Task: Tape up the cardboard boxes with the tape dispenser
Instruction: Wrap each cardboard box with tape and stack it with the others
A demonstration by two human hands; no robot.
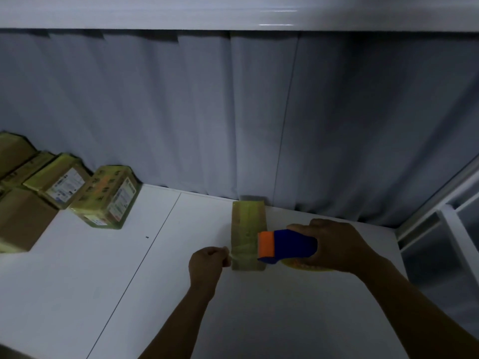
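Observation:
A small cardboard box lies on the white table, its top covered with yellowish tape. My right hand grips a blue tape dispenser with an orange front, held over the box's near right edge. A strip of clear tape runs from the dispenser across the near end of the box to my left hand, which pinches the tape's free end just left of the box. The tape roll shows partly below the dispenser.
Several taped cardboard boxes with labels are stacked at the table's left rear. A grey curtain hangs behind the table. A white metal frame stands at the right edge.

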